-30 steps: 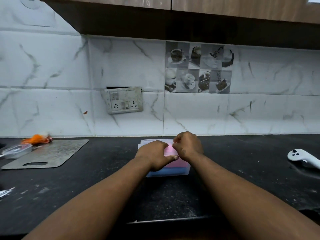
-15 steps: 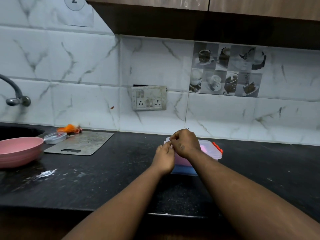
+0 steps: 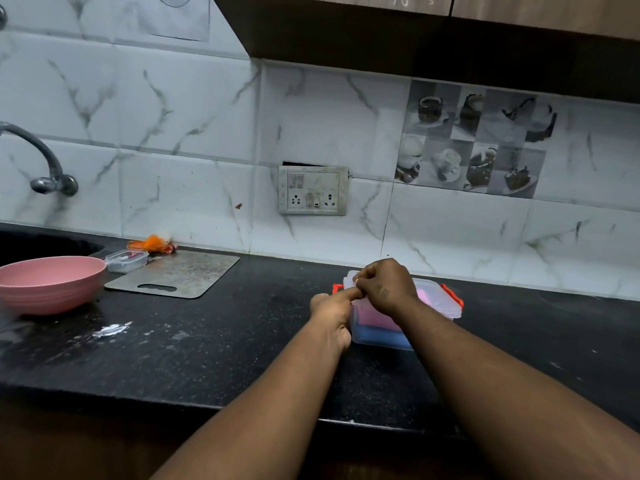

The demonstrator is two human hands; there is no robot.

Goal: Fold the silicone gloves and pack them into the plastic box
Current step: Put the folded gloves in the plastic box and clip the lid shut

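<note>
We have the plastic box [image 3: 429,306] on the bench [image 3: 242,341] with its lid on and the pink and blue gloves [image 3: 372,318] folded inside. Our right hand [image 3: 388,287] presses the lid's left corner, fingers curled onto it, while our left hand [image 3: 330,315] pinches at the orange clip [image 3: 336,289], probably to snap it shut.

The translucent plastic box with orange clips [image 3: 438,301] looks smooth and faintly frosted; the black speckled stone counter [image 3: 214,344] has a dull sheen; the grey metal cutting board [image 3: 180,273] looks scuffed and matt; the white marble-patterned wall tiles [image 3: 166,133] are glossy
</note>
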